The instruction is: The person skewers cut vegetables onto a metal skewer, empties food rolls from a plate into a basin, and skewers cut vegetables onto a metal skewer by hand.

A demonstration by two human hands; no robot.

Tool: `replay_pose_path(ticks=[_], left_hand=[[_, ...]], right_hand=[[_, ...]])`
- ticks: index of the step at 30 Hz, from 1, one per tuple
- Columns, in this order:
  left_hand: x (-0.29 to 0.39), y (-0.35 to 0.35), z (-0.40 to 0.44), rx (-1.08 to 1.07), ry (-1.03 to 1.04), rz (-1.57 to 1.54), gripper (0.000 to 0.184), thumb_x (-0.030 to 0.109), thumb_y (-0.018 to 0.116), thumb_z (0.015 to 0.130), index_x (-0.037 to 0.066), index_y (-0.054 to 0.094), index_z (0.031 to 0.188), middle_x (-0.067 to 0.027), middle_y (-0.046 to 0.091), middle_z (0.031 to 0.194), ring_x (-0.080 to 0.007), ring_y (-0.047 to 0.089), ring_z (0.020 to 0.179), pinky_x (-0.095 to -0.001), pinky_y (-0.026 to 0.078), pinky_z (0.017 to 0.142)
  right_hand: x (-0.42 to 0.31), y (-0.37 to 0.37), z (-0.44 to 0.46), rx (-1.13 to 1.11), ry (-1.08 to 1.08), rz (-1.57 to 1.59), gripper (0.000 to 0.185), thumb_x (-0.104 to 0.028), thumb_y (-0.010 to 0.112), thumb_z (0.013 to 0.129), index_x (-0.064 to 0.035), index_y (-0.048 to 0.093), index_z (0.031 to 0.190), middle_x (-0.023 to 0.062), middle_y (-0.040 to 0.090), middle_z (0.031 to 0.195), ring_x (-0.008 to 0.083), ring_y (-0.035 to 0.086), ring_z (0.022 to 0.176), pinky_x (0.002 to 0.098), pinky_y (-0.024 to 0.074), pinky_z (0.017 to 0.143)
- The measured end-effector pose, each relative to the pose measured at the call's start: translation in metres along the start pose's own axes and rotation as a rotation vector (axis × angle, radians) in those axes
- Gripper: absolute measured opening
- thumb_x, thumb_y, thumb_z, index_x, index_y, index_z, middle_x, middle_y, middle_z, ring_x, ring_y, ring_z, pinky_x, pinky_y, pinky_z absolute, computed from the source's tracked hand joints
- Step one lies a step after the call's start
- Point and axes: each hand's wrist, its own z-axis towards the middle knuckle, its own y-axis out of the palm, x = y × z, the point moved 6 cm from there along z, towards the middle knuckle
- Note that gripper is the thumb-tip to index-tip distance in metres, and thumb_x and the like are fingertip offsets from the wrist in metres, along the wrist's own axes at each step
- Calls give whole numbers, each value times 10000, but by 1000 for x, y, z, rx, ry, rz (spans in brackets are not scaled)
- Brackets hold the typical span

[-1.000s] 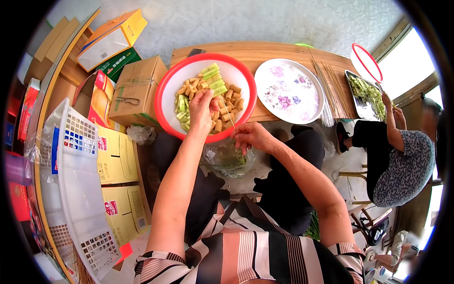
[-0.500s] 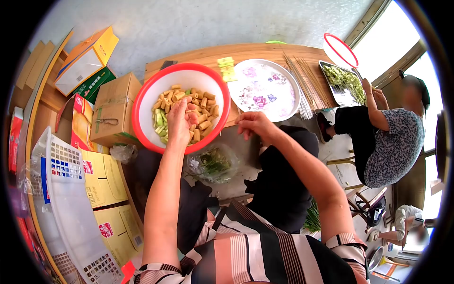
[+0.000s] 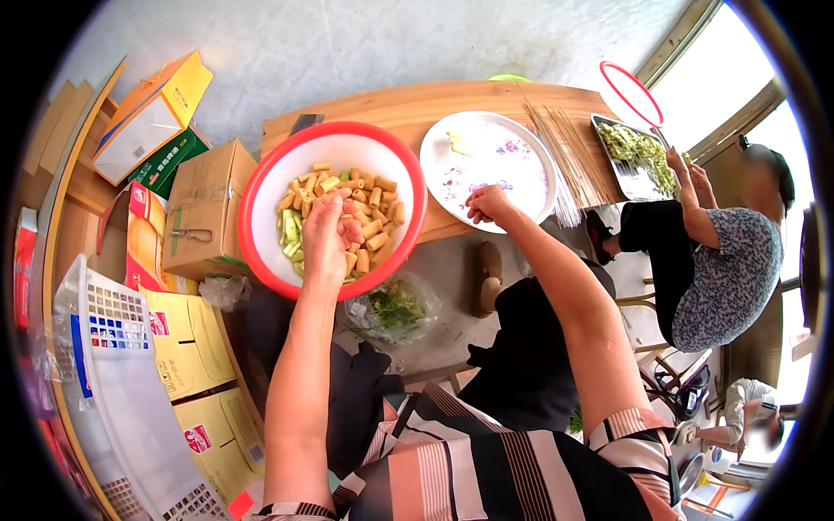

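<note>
A white basin with a red rim (image 3: 249, 204) holds many short tan cylindrical pieces (image 3: 373, 230) and some light green cut vegetable pieces (image 3: 290, 227). My left hand (image 3: 326, 234) is in the basin over the tan pieces, fingers curled inward; what they hold, if anything, I cannot make out. Above the near edge of a round white flowered tray (image 3: 443, 174) is my right hand (image 3: 492, 205), its fingers closed; anything in them is too small to name. Small yellow-green pieces (image 3: 457, 144) lie on the tray's far left part.
Thin bamboo skewers (image 3: 578, 152) lie right of the tray, beside a metal tray (image 3: 627, 182) of green pieces. A seated person (image 3: 730, 269) works there. Cardboard boxes (image 3: 204, 204) and a white plastic basket (image 3: 130, 382) stand left. A bag of greens (image 3: 395, 304) sits below the table.
My right hand has moved from the table's front edge up and right, over the tray. The yellow-green stack at the tray's left edge is gone; small pieces show on the tray. My left hand stays in the basin.
</note>
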Motion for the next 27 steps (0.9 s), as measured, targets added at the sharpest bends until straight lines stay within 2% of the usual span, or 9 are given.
replay_pose_path(ticks=[6, 9, 11, 12, 14, 15, 18, 20, 27], left_hand=[[1, 2, 4, -1, -5, 20, 300, 262, 558, 906, 26, 552, 1091, -41, 564, 827, -84, 536, 568, -212, 462, 474], [1, 3, 3, -3, -23, 17, 297, 229, 536, 921, 21, 541, 1134, -56, 582, 856, -102, 529, 575, -231, 452, 485], [2, 3, 3, -9, -19, 15, 292, 227, 535, 921, 22, 541, 1128, -57, 582, 859, -104, 530, 578, -234, 452, 489], [2, 2, 3, -14, -17, 13, 286, 225, 533, 921, 22, 542, 1121, -59, 581, 862, -106, 531, 580, -238, 452, 492], [2, -1, 1, -14, -35, 14, 278, 225, 530, 922, 18, 541, 1109, -58, 581, 861, -107, 533, 586, -241, 453, 498], [3, -1, 0, -17, -18, 24, 280, 227, 529, 923, 16, 540, 1107, -57, 582, 858, -108, 534, 588, -240, 452, 500], [4, -1, 0, -30, 0, 18, 272, 224, 528, 923, 14, 546, 1095, -54, 583, 845, -107, 538, 595, -235, 456, 507], [5, 0, 1, -27, 17, -17, 250, 213, 527, 922, 16, 556, 1073, -49, 565, 816, -90, 542, 577, -206, 466, 493], [6, -7, 0, -17, 20, -21, 238, 211, 533, 919, 9, 583, 1032, -52, 573, 802, -86, 545, 567, -215, 473, 482]], right_hand=[[5, 3, 13, 57, -46, -266, 148, -29, 513, 781, 4, 649, 828, 91, 648, 613, 138, 588, 404, 247, 433, 370], [11, 1, 11, 99, -50, -398, 175, -82, 545, 778, -21, 652, 901, 104, 672, 724, 187, 650, 560, 291, 507, 526], [-1, -9, 0, 476, -302, -693, 194, -123, 571, 779, -67, 641, 951, 125, 666, 864, 262, 650, 795, 362, 501, 690], [4, -8, -1, 469, -299, -696, 194, -123, 571, 779, -67, 641, 951, 125, 666, 864, 262, 650, 795, 362, 501, 690], [-33, 11, -54, 529, -599, -603, 191, -164, 586, 783, -100, 627, 958, 138, 640, 974, 306, 589, 947, 411, 460, 779], [-40, 25, -67, 428, -672, -524, 162, -168, 574, 785, -84, 618, 916, 135, 651, 893, 329, 608, 848, 414, 471, 719], [3, 83, -66, -16, -264, -223, 238, -243, 561, 844, -20, 607, 913, 83, 654, 713, 204, 611, 527, 335, 478, 520], [31, 116, -77, -177, 42, -90, 309, -318, 558, 880, -19, 601, 942, 83, 660, 806, 119, 585, 558, 255, 417, 480], [69, 168, -53, -156, 211, 267, 238, -282, 605, 858, -61, 578, 941, 83, 661, 803, 160, 607, 545, 265, 417, 454]])
